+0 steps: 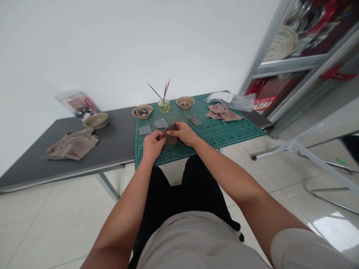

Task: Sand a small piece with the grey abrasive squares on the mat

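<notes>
Above the front of the green cutting mat (224, 136), both hands are on a small dark brown piece that looks like cloth (173, 139). My left hand (153, 145) pinches its left edge between thumb and fingers. From the right, my right hand (185, 133) grips it with the thumb on top. Whether something small is inside the folds is hidden. Just beyond my hands lie thin grey rectangular pieces: one at the left (145, 130), one in the middle (160, 123) and a darker one at the right (195, 120).
Behind stand a bowl of dark lumps (142, 111), a glass jar with thin sticks (164, 106) and another bowl (185, 102). Brown cloth (223, 113) and a plastic bag (238, 101) lie right. Leftward are brown cloth (73, 144), a bowl (95, 120) and a clear container (75, 102).
</notes>
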Demonstrator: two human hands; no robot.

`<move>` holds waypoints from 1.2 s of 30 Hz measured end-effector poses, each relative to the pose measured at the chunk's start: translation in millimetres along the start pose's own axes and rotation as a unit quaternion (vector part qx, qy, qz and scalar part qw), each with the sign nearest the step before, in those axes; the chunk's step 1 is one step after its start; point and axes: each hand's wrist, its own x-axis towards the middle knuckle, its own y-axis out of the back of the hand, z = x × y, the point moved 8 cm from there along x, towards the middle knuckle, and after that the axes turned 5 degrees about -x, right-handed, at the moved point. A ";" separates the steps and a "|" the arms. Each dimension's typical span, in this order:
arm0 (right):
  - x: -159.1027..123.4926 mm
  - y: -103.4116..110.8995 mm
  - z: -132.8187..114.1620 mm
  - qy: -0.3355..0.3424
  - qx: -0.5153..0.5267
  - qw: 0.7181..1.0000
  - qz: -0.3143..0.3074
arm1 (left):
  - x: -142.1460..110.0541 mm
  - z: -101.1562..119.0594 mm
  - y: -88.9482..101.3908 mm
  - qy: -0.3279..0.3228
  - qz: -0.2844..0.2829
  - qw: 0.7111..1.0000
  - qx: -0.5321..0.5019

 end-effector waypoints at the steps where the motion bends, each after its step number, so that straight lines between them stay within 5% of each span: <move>1: -0.3 -1.0 -0.9 0.002 -0.008 1.000 -0.004 | 0.7 -1.2 -0.5 0.003 -0.004 1.000 -0.006; 7: -0.2 3.3 -1.0 0.001 0.017 1.000 0.012 | 6.0 -11.7 -2.6 0.038 -0.019 0.993 -0.115; 13: 2.7 14.9 2.1 0.020 0.085 0.994 0.071 | 9.6 -13.5 7.5 0.013 0.057 0.970 -0.236; 20: 1.7 10.7 0.5 -0.002 0.091 0.994 0.060 | 7.4 -15.4 4.0 0.048 0.030 0.990 -0.128; 26: -0.7 4.4 0.6 -0.023 0.068 0.997 0.033 | 5.8 -9.3 1.0 0.017 0.001 1.000 -0.025; 36: 0.3 1.8 4.0 -0.041 0.047 0.998 0.021 | 2.1 -12.5 2.9 0.049 0.026 0.998 -0.042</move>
